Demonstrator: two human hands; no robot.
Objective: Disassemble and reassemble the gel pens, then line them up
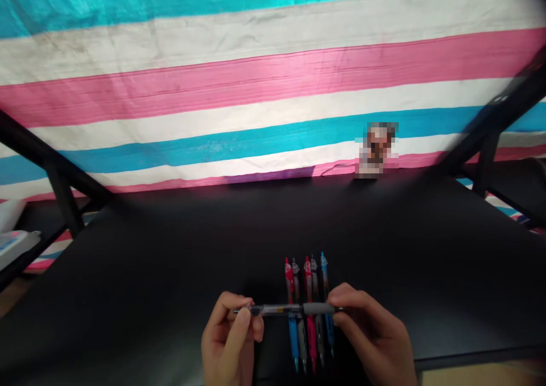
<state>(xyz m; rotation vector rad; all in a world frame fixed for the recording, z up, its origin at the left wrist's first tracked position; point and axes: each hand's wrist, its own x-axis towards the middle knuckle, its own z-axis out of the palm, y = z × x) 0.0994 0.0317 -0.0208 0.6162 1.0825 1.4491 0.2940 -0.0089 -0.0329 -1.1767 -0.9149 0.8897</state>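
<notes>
A clear-barrelled pen [279, 310] with a grey grip is held level between my two hands, above the table. My left hand [230, 337] pinches its left end between thumb and fingers. At the other end, beyond the grey grip, the fingertips of my right hand [377, 332] are closed on the pen's dark tip. Beneath it several more pens lie side by side, pointing away from me. Among them are a red-topped pen [289, 275], a pink-gripped pen [312, 343], a grey-gripped pen [319, 335] and a blue pen [325, 272]. The held pen covers their middles.
The black tabletop [170, 261] spreads around my hands. A small pixelated object [376, 150] stands at the back edge. Dark frame bars [63, 187] rise on both sides, and a striped sheet [213, 102] hangs behind. A white device [17, 247] sits at far left.
</notes>
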